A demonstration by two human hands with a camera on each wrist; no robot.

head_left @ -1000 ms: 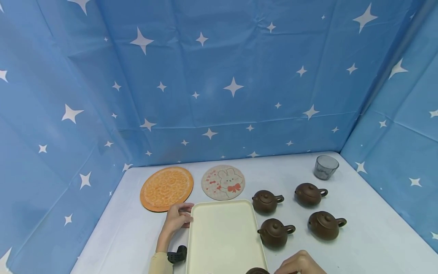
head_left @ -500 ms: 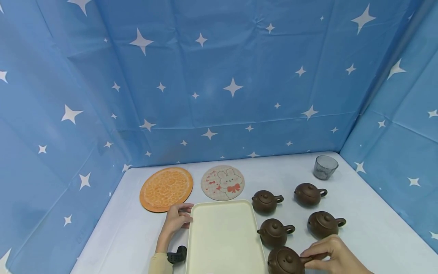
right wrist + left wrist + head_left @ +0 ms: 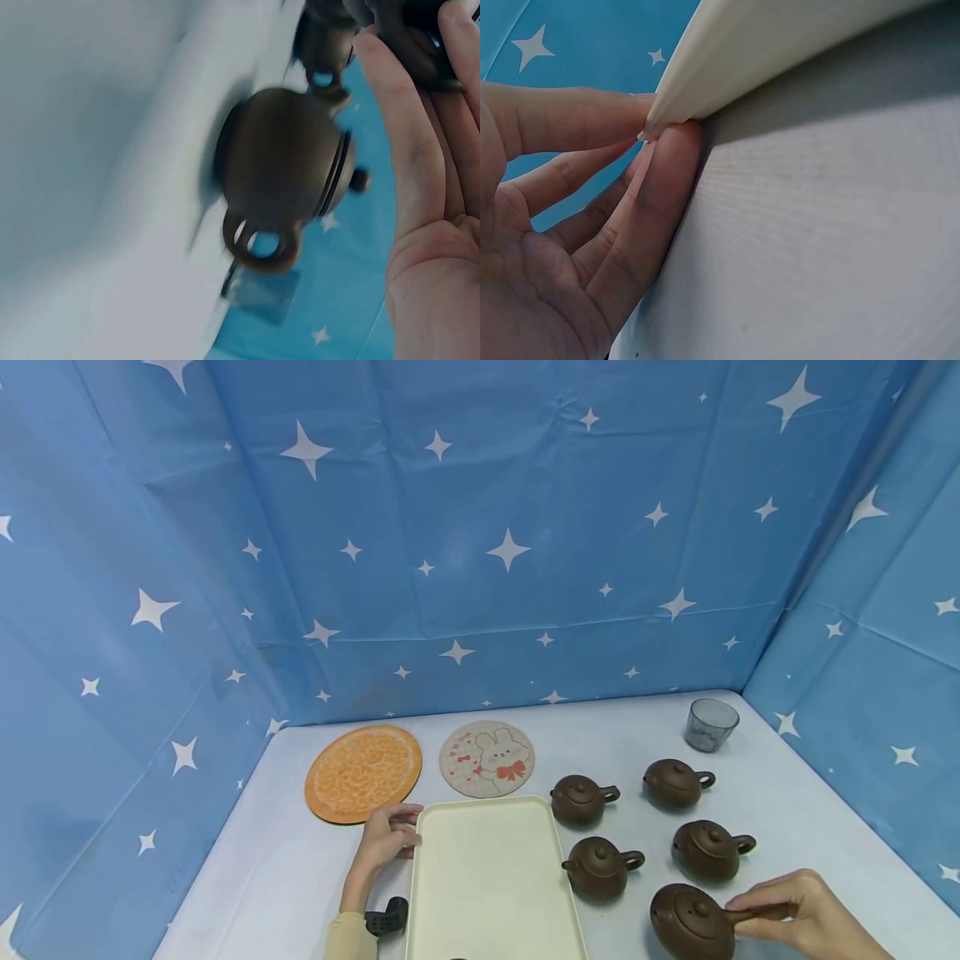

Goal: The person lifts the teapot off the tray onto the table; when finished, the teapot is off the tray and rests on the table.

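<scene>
My left hand [image 3: 386, 842] pinches the left rim of a cream rectangular tray [image 3: 491, 877]. In the left wrist view the thumb and fingers [image 3: 667, 172] meet at the edge of the tray [image 3: 727, 60], which slopes above the white cloth. At the lower right, my right hand [image 3: 795, 910] grips a brown lidded teapot [image 3: 686, 922] by its handle, the pot tilted with its lid toward the head camera. The right wrist view shows only part of the held teapot [image 3: 416, 45] between the fingers.
Several like teapots [image 3: 600, 868] stand right of the tray, one teapot [image 3: 708, 850] just behind the held one. A grey glass cup [image 3: 711, 724] stands at the back right. An orange round mat [image 3: 363, 774] and a bunny mat [image 3: 487, 760] lie behind the tray.
My right hand has carried the teapot from the tray's lower right edge out to the right, past the standing pots. My left hand stays at the tray's rim.
</scene>
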